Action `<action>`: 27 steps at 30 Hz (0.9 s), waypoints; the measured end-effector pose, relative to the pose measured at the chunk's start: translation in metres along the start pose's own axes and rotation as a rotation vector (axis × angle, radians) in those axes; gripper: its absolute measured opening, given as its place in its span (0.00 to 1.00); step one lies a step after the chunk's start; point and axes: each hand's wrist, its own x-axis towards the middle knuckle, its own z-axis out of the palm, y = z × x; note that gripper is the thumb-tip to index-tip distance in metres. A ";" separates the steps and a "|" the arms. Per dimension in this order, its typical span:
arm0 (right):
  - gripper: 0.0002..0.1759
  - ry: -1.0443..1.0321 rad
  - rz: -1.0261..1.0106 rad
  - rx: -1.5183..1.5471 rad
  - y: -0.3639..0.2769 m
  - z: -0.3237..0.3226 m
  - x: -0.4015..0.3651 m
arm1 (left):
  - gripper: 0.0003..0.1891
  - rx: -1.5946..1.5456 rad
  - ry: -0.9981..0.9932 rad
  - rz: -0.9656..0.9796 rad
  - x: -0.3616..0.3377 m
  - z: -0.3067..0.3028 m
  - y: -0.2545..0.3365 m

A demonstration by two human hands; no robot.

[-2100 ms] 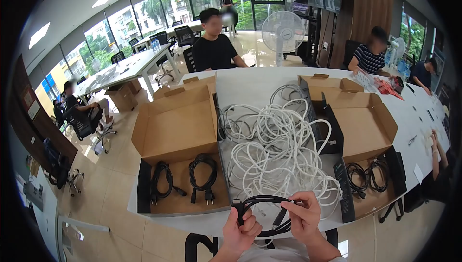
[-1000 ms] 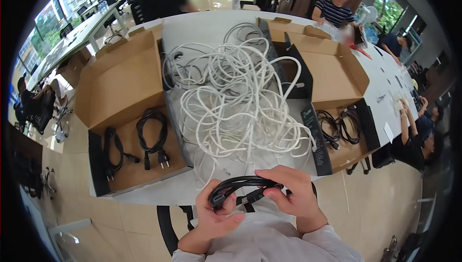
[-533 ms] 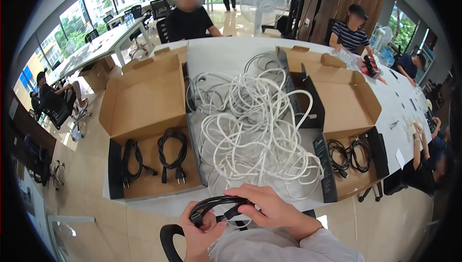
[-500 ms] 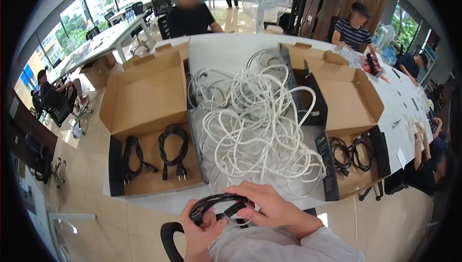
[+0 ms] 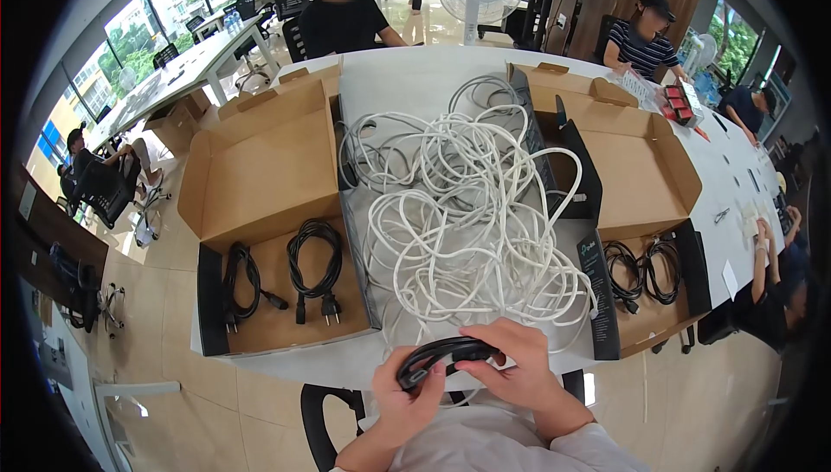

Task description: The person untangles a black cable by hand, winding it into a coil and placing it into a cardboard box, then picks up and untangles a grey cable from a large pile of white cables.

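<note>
A coiled black cable [image 5: 446, 351] is held between my two hands at the table's near edge. My left hand [image 5: 407, 394] is closed round the coil's left end, and my right hand [image 5: 518, 366] grips its right end. Just beyond lies a large tangle of white cables [image 5: 476, 229]. To the left, an open cardboard box [image 5: 260, 177] holds two black power cables [image 5: 314, 268]. On the right, another open box [image 5: 628, 169] holds black coiled cables [image 5: 662, 271].
The boxes and tangle rest on a white table [image 5: 398, 82]. A person in black [image 5: 346, 22] sits across it, and one in stripes [image 5: 645, 43] sits at the back right near red items [image 5: 682, 104]. A chair [image 5: 325, 429] is below my hands.
Both hands have moved right and slightly up with the black coil, which has turned in them. The view has shifted slightly.
</note>
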 end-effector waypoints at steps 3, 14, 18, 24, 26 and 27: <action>0.21 0.101 0.029 -0.197 -0.005 -0.013 -0.007 | 0.10 -0.039 -0.195 -0.085 -0.002 0.008 0.005; 0.16 0.499 0.059 -0.487 -0.015 -0.041 -0.039 | 0.24 -0.283 -0.810 -0.064 -0.016 0.044 0.007; 0.18 0.232 0.090 -0.196 -0.017 -0.060 -0.041 | 0.19 -0.250 -0.875 -0.053 -0.031 0.044 -0.002; 0.24 0.018 0.061 0.004 -0.018 -0.075 -0.038 | 0.14 -0.219 -0.895 -0.110 -0.014 0.020 0.017; 0.27 -0.075 -0.007 -0.064 -0.021 -0.078 -0.032 | 0.17 -0.185 -0.796 -0.049 -0.008 0.006 0.029; 0.30 -0.107 0.005 -0.088 -0.024 -0.075 -0.028 | 0.19 -0.172 -0.747 -0.037 -0.006 -0.001 0.035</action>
